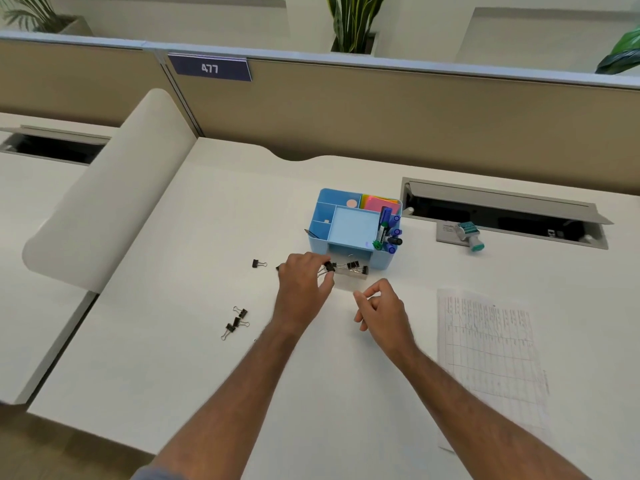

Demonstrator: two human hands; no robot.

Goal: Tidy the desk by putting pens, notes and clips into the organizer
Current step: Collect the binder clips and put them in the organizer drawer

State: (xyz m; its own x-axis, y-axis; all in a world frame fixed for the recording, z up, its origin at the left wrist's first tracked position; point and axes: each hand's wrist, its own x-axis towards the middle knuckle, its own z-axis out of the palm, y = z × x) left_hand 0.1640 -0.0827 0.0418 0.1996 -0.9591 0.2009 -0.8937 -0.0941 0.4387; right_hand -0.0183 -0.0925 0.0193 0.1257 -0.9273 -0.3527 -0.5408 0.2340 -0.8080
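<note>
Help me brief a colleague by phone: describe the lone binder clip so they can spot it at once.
Start at the blue organizer mid-desk and look to its front left, past the left hand. The lone binder clip lies there by itself, black with silver handles, farther up the desk than the trio of clips clustered together.

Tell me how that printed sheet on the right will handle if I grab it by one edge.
The sheet looks like one thin page lying flat on the desk, so it will probably flop and bend. It is likely very light and may slide rather than lift. Its near edge seems to overhang the desk, probably the easiest spot to pinch.
</note>
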